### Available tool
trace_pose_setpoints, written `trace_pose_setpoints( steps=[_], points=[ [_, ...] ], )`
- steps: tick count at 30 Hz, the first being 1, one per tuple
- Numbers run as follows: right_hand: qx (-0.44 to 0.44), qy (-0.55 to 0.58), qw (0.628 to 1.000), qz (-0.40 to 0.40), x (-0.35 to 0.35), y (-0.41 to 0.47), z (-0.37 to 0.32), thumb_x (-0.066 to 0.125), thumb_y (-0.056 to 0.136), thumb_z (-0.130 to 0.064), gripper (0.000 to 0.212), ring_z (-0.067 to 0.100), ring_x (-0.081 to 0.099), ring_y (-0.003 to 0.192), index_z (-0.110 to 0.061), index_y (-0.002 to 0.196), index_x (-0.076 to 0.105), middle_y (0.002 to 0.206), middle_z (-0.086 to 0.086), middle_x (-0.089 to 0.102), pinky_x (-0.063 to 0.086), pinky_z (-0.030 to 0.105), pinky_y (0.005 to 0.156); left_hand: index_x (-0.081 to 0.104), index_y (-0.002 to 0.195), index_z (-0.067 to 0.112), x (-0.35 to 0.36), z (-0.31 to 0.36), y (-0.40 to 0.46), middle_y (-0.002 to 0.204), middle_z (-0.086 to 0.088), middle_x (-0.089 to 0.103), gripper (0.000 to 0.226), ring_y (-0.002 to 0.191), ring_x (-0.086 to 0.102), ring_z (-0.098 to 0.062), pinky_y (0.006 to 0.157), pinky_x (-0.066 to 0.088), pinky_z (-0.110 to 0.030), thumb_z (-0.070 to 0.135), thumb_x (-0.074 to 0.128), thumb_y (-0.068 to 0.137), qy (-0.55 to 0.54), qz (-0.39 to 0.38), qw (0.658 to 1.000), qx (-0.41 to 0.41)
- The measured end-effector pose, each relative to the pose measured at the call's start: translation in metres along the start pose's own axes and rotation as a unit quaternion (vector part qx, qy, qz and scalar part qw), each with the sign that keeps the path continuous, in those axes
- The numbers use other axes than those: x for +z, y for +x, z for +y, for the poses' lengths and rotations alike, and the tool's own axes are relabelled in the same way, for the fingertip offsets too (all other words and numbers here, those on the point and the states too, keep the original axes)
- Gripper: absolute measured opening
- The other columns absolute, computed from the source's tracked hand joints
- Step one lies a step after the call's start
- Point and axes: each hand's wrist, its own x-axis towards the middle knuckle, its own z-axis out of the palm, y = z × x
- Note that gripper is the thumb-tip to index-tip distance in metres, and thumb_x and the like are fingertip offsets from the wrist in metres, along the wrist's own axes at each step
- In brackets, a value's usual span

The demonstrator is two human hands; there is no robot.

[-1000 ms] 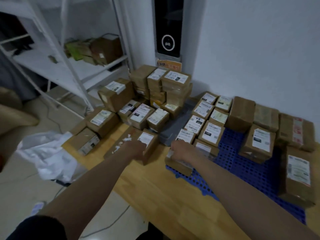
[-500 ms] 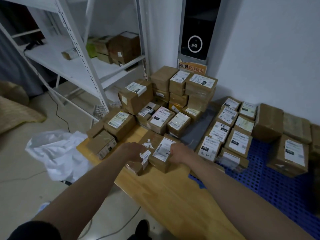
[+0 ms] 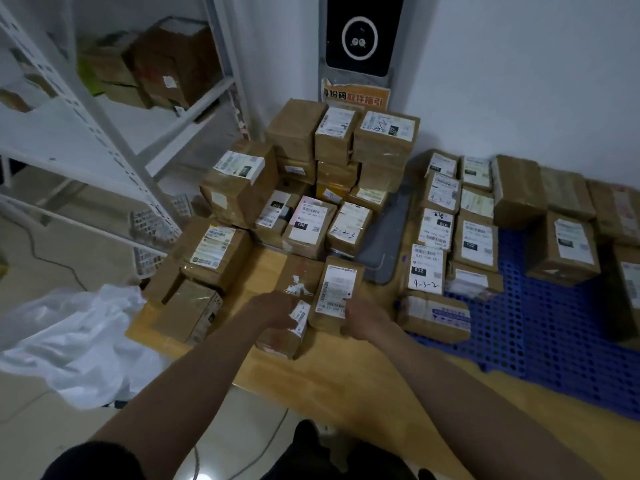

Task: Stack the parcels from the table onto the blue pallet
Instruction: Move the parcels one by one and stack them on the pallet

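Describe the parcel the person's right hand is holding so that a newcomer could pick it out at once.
Start at the wooden table, left of the blue pallet. At its near middle, the right hand grips a brown parcel. Its long barcode label faces up, unlike its torn-labelled left neighbour.

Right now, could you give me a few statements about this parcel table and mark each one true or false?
1. Both hands are on parcels near the table's front edge. True: the left hand holds a torn-label parcel, the right hand a labelled parcel.
2. The pallet is red. False: it is blue.
3. A parcel marked 4-3-2 lies right of the hands. True.
4. The white plastic bag lies on the pallet. False: it is on the floor, left of the table.
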Motion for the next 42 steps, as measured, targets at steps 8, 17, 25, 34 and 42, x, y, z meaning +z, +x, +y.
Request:
trace_pose_setpoints(
  steps=[8, 17, 25, 34, 42],
  points=[
    [0.038, 0.066, 0.997, 0.021, 0.003, 0.027, 0.022, 0.072, 0.085, -0.018, 0.056, 0.026, 0.062, 0.111, -0.011, 0.135, 0.046, 0.128, 0.009, 0.059, 0.055, 0.035, 0.086, 0.052, 0.13, 0.014, 0.005, 0.025, 0.044, 0.13, -0.005, 0.058, 0.05, 0.11, 0.058, -0.022, 0.078, 0.048, -0.03, 0.034, 0.066, 0.087, -0.101, 0.015, 0.994, 0.037],
    [0.089, 0.2, 0.975, -0.028, 0.013, 0.058, 0.035, 0.073, 0.085, -0.023, 0.066, 0.03, 0.063, 0.109, -0.003, 0.138, 0.039, 0.131, 0.013, 0.054, 0.056, 0.032, 0.076, 0.052, 0.132, 0.015, 0.011, 0.039, 0.07, 0.128, -0.005, 0.058, 0.082, 0.112, 0.061, -0.023, 0.09, 0.055, -0.039, 0.04, 0.084, 0.061, -0.259, 0.001, 0.965, 0.032],
    [0.063, 0.256, 0.965, 0.004, 0.044, 0.053, 0.057, 0.086, 0.067, -0.038, 0.081, 0.027, 0.056, 0.116, -0.01, 0.132, 0.048, 0.126, 0.007, 0.056, 0.053, 0.04, 0.092, 0.033, 0.145, 0.018, 0.042, 0.057, 0.056, 0.127, -0.001, 0.052, 0.09, 0.119, 0.054, -0.022, 0.084, 0.045, -0.028, 0.035, 0.083, 0.072, -0.328, 0.031, 0.944, 0.014],
    [0.053, 0.248, 0.967, -0.003, 0.047, 0.013, 0.056, 0.075, 0.084, -0.025, 0.069, 0.031, 0.054, 0.117, -0.005, 0.14, 0.04, 0.135, 0.015, 0.051, 0.051, 0.043, 0.094, 0.024, 0.15, 0.016, 0.061, 0.057, 0.029, 0.134, -0.003, 0.041, 0.104, 0.117, 0.051, -0.023, 0.089, 0.055, -0.04, 0.02, 0.084, 0.065, -0.296, 0.01, 0.955, 0.025],
    [0.055, 0.25, 0.967, -0.002, 0.042, -0.032, 0.036, 0.076, 0.082, -0.019, 0.083, 0.028, 0.064, 0.106, -0.006, 0.146, 0.024, 0.125, 0.014, 0.062, 0.057, 0.037, 0.08, 0.025, 0.147, 0.018, 0.055, 0.046, -0.005, 0.134, -0.004, 0.043, 0.103, 0.113, 0.054, -0.022, 0.084, 0.057, -0.04, 0.02, 0.084, 0.063, -0.225, 0.046, 0.971, 0.067]
  ],
)
